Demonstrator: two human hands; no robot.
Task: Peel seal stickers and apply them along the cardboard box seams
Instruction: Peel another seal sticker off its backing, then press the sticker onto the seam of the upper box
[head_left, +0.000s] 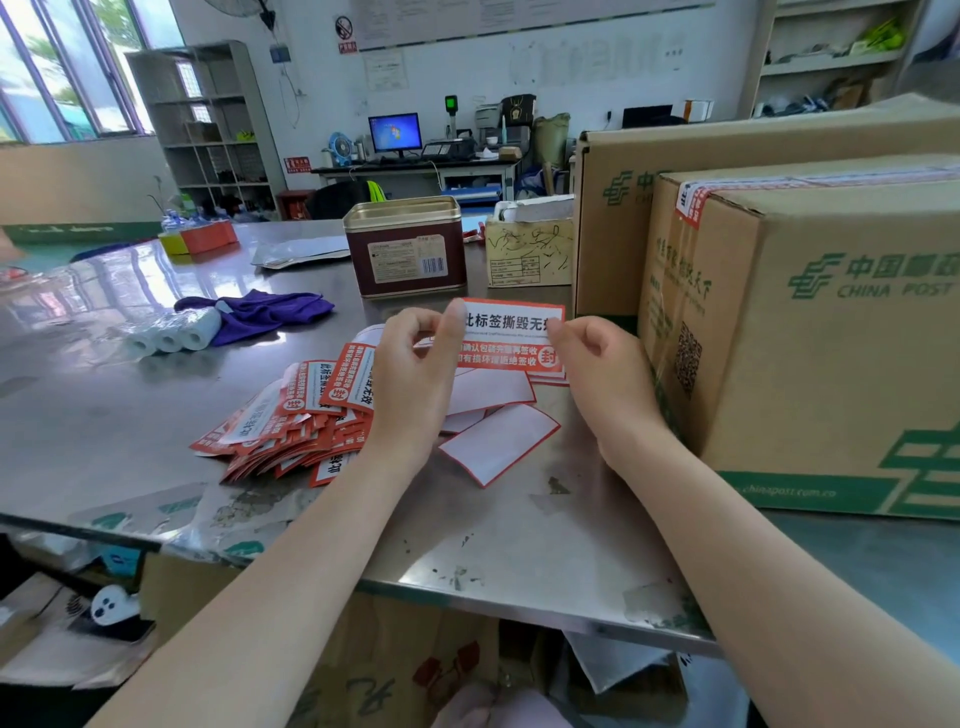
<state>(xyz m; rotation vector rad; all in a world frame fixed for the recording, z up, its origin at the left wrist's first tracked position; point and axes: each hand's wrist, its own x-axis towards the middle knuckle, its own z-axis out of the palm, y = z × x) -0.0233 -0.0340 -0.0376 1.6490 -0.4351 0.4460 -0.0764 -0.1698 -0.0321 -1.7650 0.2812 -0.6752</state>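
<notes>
Two hands up at frame center: my left hand (415, 358) and right hand (597, 358) each pinch an end of one sticker (511, 332), just left of the box (810, 332). Risk: sticker curls, sticks to itself or fingers w/ sloppy peel.

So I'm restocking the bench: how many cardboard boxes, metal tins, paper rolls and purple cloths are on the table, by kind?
China Post cardboard boxes: 2, the near one and the one behind it
Small scribbled cardboard box: 1
Metal tin: 1
White paper rolls: 3
Purple cloth: 1
Total: 8
</notes>
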